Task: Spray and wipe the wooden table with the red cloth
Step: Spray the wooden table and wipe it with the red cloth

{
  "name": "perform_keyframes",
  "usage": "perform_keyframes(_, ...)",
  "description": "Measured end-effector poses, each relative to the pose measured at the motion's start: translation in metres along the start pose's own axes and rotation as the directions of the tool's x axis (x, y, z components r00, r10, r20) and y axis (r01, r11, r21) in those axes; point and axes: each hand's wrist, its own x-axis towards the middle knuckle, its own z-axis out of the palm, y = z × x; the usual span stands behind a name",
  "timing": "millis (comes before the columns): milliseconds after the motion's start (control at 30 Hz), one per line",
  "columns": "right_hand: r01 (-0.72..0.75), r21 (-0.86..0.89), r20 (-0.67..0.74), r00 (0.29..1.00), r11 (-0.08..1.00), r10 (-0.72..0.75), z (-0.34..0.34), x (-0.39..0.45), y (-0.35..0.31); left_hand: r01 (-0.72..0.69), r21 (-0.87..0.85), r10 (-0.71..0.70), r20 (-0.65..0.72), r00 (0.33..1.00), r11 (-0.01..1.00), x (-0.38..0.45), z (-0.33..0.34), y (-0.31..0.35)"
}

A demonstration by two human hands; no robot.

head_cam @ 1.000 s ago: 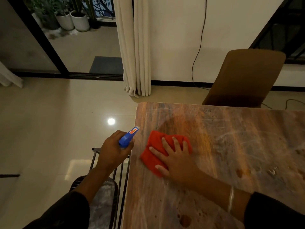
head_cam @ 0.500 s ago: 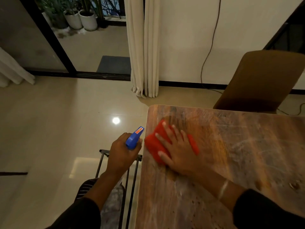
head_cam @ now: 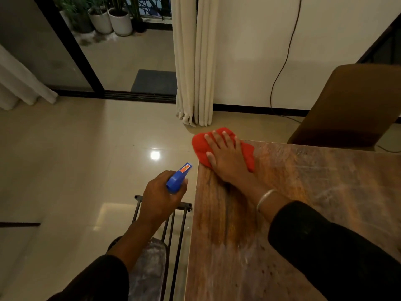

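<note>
Right hand [head_cam: 227, 159]: laid flat, palm down, on the red cloth [head_cam: 221, 148]. The fingers [head_cam: 217, 139] are spread and extended, pressing the cloth rather than closing around it. A metal bangle [head_cam: 263, 198] sits on the wrist, just ahead of a dark sleeve [head_cam: 325, 246].

Red cloth: bunched under the right hand at the far left corner of the tabletop [head_cam: 303, 203]. Its far and left edges overhang the corner slightly; the remainder lies in contact with the wood.

Left hand [head_cam: 161, 198]: held off the tabletop, just beside its left edge and above the floor [head_cam: 76, 159]. The fingers are wrapped around a spray bottle [head_cam: 178, 178], of which only the blue head with an orange label shows above the fist. The nozzle points away from the person and toward the cloth corner. The bottle body is hidden inside the grip.

Tabletop: brown wood grain with pale streaks and dull patches across the right and near areas.

Surroundings: a black metal-framed chair [head_cam: 173, 224] stands below the left hand, against the left edge of the tabletop. A brown chair [head_cam: 351, 105] stands at the far side. Cream curtains [head_cam: 195, 61] hang against the wall beyond the corner, with a black cable [head_cam: 280, 79] running down the wall to their right. White plant pots [head_cam: 112, 22] stand outside a glass door.
</note>
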Motion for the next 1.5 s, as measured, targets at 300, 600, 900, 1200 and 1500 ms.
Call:
perform_keyframes(300,0.259,-0.046,0.058,0.965,0.965,-0.256,0.039,-0.12,-0.031,0.009,-0.024,-0.01,-0.02,1.0,1.0,0.009,-0.005,-0.009)
perform_keyframes(600,0.007,0.027,0.018,1.0,1.0,-0.007,0.009,-0.016,0.013,-0.039,0.05,0.038,0.006,0.999,0.998,0.002,-0.001,-0.002)
perform_keyframes(900,-0.201,-0.011,0.08,0.976,0.98,0.201,-0.011,-0.06,0.132,-0.103,0.057,0.103,0.001,0.995,0.993,0.015,-0.006,0.008)
perform_keyframes(1200,-0.099,0.099,0.113,0.99,0.99,0.088,0.009,-0.08,0.024,-0.1,0.058,0.097,0.05,0.994,0.993,0.007,0.011,0.019)
perform_keyframes(1500,-0.35,-0.016,0.071,0.934,0.937,0.35,-0.036,-0.085,0.181,-0.146,0.057,0.141,0.088,0.986,0.988,-0.001,0.006,0.034)
